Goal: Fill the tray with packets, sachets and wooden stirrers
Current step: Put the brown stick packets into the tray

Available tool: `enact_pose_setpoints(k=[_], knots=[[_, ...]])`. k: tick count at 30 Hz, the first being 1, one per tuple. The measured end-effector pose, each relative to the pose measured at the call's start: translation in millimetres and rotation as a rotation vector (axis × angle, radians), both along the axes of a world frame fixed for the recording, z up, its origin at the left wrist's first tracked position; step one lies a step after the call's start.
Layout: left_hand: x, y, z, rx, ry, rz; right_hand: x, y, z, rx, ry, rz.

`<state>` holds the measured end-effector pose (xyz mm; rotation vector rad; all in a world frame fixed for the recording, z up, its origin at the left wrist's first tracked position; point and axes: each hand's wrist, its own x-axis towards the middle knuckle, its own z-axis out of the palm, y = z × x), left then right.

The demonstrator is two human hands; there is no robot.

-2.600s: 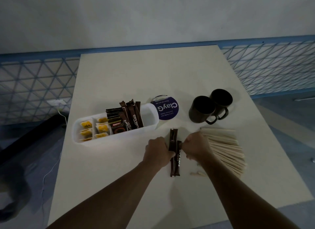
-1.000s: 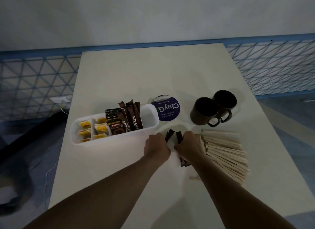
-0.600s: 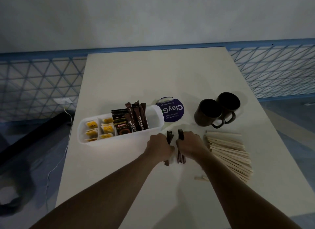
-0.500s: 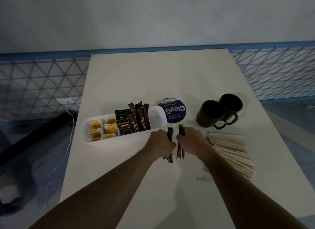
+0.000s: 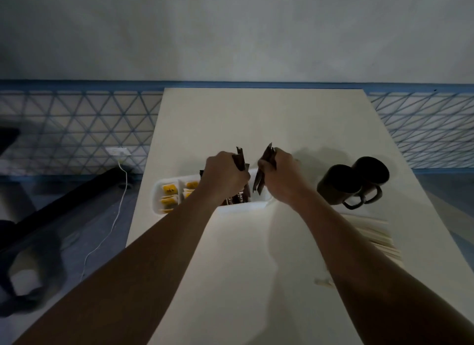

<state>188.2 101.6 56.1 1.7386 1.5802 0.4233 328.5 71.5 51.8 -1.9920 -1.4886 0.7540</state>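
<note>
A white divided tray lies across the table. Its left compartments hold yellow tea packets; brown coffee sachets stand in the middle part. My left hand is shut on brown stick sachets above the tray's middle. My right hand is shut on more brown sachets, held upright over the tray's right end. A pile of wooden stirrers lies on the table to the right of my right forearm. My hands hide most of the tray's right side.
Two dark mugs stand together at the right of the tray. One short stirrer piece lies near the front right. The pale table stretches away beyond the tray. A blue mesh fence and a white cable are at the left.
Both hands have lifted the brown sachets off the table and carried them forward, from in front of the tray to above it. The camera has tilted down and shifted.
</note>
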Motion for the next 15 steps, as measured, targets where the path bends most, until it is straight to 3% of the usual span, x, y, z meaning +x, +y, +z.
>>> enact_pose_setpoints(k=[6,15], knots=[[-9.8,1.8,-17.7,0.079,0.121,0.048,-21.2,8.3,-6.8,-0.009,-0.020,0.081],[-13.9,-1.0,-43.6,0.151,0.067,0.043,-31.2,9.6,-30.4,-0.173,-0.095,0.159]])
